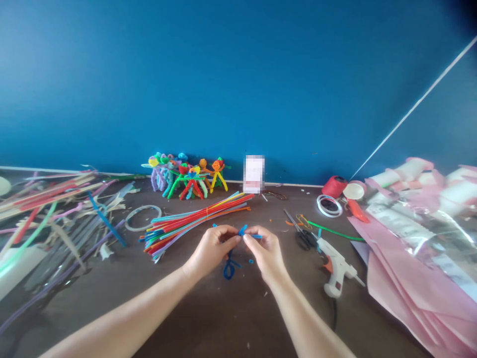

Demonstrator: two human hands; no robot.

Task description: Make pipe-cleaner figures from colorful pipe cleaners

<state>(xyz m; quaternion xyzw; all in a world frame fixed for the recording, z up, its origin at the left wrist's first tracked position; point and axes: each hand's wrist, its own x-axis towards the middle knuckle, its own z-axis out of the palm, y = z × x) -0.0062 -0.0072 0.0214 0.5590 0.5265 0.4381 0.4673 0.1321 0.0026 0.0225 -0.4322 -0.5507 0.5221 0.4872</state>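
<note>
Between my two hands is a blue pipe cleaner [243,230], bent at its middle. My left hand [214,247] pinches it from one side, and a short blue end shows past the knuckles. My right hand [265,249] pinches it from the other side, fingertips almost meeting the left ones. Just below them on the table lies a darker blue looped pipe cleaner [230,268]; I cannot tell whether it joins the held one. Beyond my left hand rests a bundle of coloured pipe cleaners [201,214], tied round its middle.
Several pipe-cleaner figures [192,181] stand along the blue wall. To the right lie scissors [303,236], a white glue gun [340,268], tape rolls [329,206] and pink sheets [402,293]. Loose strips and stems [74,219] crowd the left side.
</note>
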